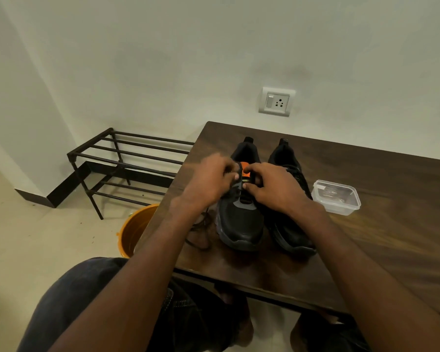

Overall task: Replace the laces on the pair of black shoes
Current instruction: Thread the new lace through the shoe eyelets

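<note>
Left hand (211, 180) pinches dark lace (235, 174) at left shoe (240, 219) eyelets; right hand (269, 189), fingers curled, grips shoe's throat. Right shoe (290, 224) alongside.

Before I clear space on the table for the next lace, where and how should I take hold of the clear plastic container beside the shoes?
Grip the clear plastic container across its two long walls, just under the lid rim, coming down from above on its right, open side. It is low, flat-lidded and lies level on the table; the right shoe and the right hand crowd its left side.
</note>
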The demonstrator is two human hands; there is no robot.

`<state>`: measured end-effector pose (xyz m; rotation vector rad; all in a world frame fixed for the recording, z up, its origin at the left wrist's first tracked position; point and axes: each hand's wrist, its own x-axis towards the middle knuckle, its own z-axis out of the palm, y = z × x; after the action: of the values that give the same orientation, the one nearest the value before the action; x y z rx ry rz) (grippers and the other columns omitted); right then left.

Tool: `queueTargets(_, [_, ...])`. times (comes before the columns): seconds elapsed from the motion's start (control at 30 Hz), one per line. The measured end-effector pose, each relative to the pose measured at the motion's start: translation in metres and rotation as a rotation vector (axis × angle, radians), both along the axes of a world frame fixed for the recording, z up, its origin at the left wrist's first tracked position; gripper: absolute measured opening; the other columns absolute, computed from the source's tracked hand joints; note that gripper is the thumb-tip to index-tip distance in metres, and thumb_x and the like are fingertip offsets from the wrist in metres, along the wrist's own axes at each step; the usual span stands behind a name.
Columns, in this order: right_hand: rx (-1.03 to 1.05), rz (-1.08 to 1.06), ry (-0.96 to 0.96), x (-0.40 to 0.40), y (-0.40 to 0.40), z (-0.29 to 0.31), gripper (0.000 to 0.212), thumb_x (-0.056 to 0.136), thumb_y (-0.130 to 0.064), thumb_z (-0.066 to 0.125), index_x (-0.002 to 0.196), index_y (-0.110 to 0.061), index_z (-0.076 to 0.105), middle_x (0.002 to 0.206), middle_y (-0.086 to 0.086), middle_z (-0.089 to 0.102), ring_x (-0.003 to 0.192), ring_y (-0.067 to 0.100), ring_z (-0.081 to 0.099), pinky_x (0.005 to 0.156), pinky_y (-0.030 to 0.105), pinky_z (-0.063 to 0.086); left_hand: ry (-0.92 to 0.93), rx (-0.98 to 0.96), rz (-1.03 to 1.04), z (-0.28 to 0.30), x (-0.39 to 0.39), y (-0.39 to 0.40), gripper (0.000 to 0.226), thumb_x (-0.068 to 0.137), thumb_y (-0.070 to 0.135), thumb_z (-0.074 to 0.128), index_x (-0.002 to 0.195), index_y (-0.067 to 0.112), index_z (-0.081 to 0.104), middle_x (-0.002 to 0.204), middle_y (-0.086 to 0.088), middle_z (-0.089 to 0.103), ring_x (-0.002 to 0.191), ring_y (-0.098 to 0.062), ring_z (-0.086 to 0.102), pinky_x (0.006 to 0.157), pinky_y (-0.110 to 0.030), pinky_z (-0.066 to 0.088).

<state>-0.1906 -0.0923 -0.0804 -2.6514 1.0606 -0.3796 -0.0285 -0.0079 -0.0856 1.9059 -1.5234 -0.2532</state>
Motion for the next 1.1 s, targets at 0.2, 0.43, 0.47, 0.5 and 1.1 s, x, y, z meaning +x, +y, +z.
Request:
queueTargets(0.2, [0.001, 0.000, 0.035, 0.002, 0.005, 0.003, 0.048, 0.095, -0.041, 0.068, 0.141, -0.033, 0.056, 0.100, -0.007, 0.061, 0.096, 0.017, 0.062, 0.085, 0.044, 0.057, 0.133, -0.018, 0.097, -0.015, -0.007, -0.002, 0.014, 0.099, 0.015, 0.065, 0.089, 0.024, 0.064, 0.093, 0.003, 0.068, 0.086, -0.008, 0.064, 0.079, -0.028, 0.055])
queueTargets(0.43, [0.063, -0.036, 0.016, 0.003, 0.006, 0.005, 0.053, 0.095, -0.036, 0.072, 0.145, -0.030, 0.056, 0.126, 0.000, 0.069, 0.114, 0.022, 0.065, 0.100, 0.046, 0.055, 0.768, -0.297, 0.098, 0.021, -0.001, 0.001, 0.012, 0.108, 0.019, 0.050, 0.100, 0.015, 0.058, 0.074, 0.000, 0.065, 0.064, -0.013, 0.061, 0.055, -0.026, 0.047])
queueTargets(0.47, [0.067, -0.041, 0.014, 0.003, 0.007, 0.005, 0.051, 0.095, -0.035, 0.072, 0.144, -0.030, 0.057, 0.123, -0.001, 0.070, 0.112, 0.021, 0.066, 0.099, 0.046, 0.055, 0.559, -0.221, 0.128, 0.017, 0.000, -0.001, 0.010, 0.106, 0.022, 0.054, 0.101, 0.018, 0.062, 0.078, 0.002, 0.067, 0.067, -0.010, 0.062, 0.059, -0.026, 0.048])
queueTargets(0.5, [0.070, -0.044, 0.011, 0.003, 0.007, 0.005, 0.048, 0.095, -0.034, 0.072, 0.141, -0.030, 0.058, 0.119, -0.001, 0.070, 0.109, 0.021, 0.066, 0.098, 0.046, 0.056, 0.360, -0.143, 0.147, 0.011, -0.001, -0.001, 0.008, 0.103, 0.025, 0.060, 0.102, 0.019, 0.065, 0.085, 0.003, 0.069, 0.074, -0.009, 0.065, 0.065, -0.026, 0.051])
queueTargets(1.1, [0.113, -0.079, -0.023, 0.001, 0.010, 0.010, 0.051, 0.094, -0.034, 0.075, 0.142, -0.033, 0.059, 0.104, -0.005, 0.069, 0.102, 0.019, 0.067, 0.096, 0.045, 0.057, 0.399, -0.084, 0.140, 0.013, 0.002, 0.005, 0.007, 0.100, 0.028, 0.064, 0.106, 0.024, 0.062, 0.095, 0.004, 0.066, 0.085, -0.009, 0.063, 0.074, -0.026, 0.052])
